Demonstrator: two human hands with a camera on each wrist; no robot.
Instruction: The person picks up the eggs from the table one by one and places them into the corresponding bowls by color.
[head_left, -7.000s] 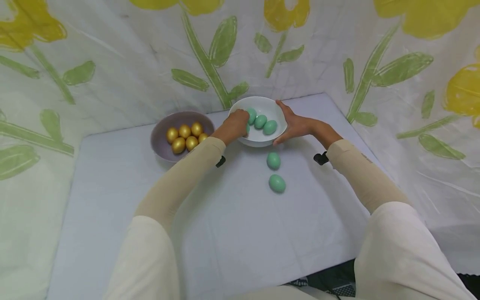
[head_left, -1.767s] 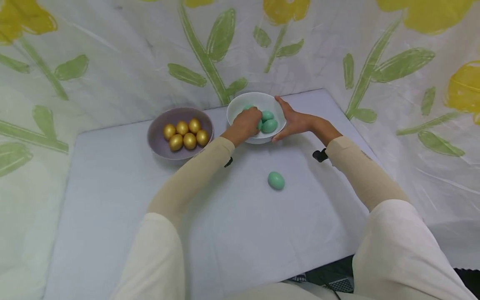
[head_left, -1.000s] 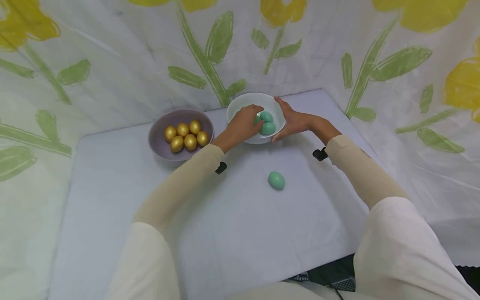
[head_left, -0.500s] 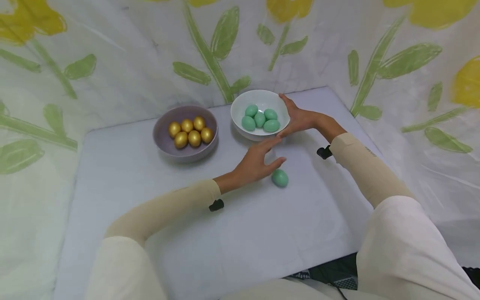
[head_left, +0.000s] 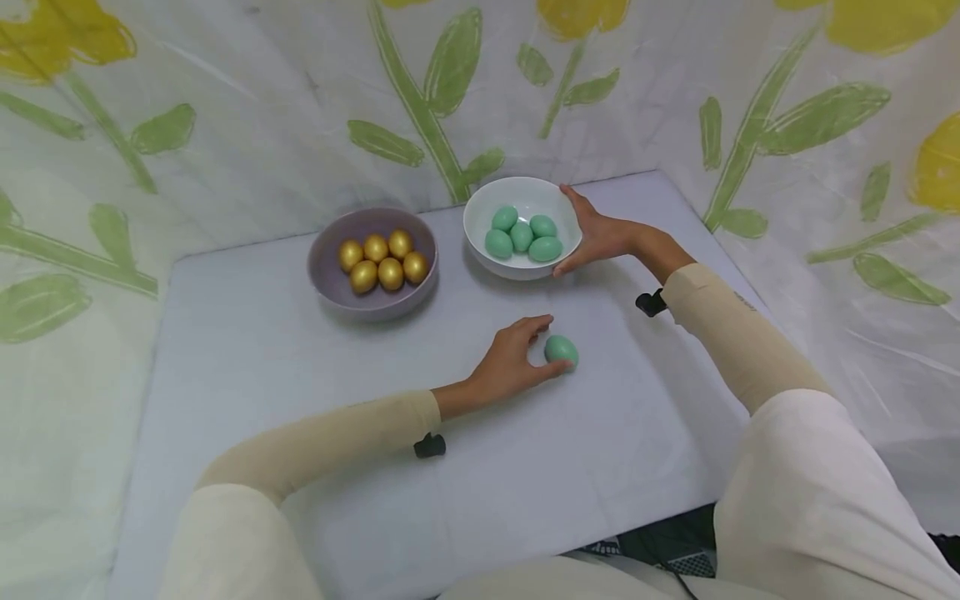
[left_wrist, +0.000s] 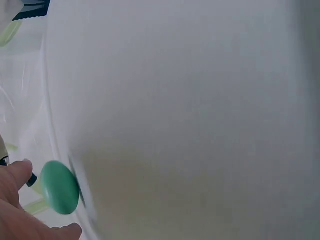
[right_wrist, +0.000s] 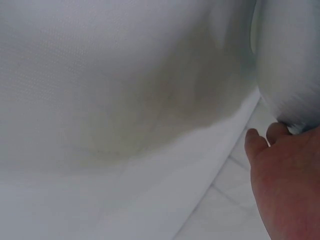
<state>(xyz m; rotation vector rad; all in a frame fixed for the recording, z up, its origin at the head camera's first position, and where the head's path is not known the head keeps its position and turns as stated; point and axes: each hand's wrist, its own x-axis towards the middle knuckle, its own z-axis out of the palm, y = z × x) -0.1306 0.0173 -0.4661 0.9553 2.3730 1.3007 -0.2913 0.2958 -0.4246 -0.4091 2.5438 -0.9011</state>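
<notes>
In the head view my left hand (head_left: pixel 510 362) reaches around a lone green egg (head_left: pixel 561 352) on the table, thumb at its near side and fingers spread beyond it. The left wrist view shows a gap between the fingers and that egg (left_wrist: pixel 60 187). At the back, my right hand (head_left: pixel 596 237) holds the right side of a white bowl (head_left: pixel 483 257), thumb in front and fingers behind. Several green eggs (head_left: pixel 521 237) lie inside this bowl. In the right wrist view, fingertips (right_wrist: pixel 254 140) sit at the bowl's lower side.
Left of the white bowl stands a mauve bowl (head_left: pixel 330 296) with several golden eggs (head_left: pixel 390 273) in it. A white cloth covers the table (head_left: pixel 495 492). Behind it hangs a light curtain (head_left: pixel 262 125) with painted yellow flowers.
Earlier, one of two green eggs on the table went into the white bowl. My left hand has since left the bowl and come down to the remaining egg. The right hand stays on the bowl.
</notes>
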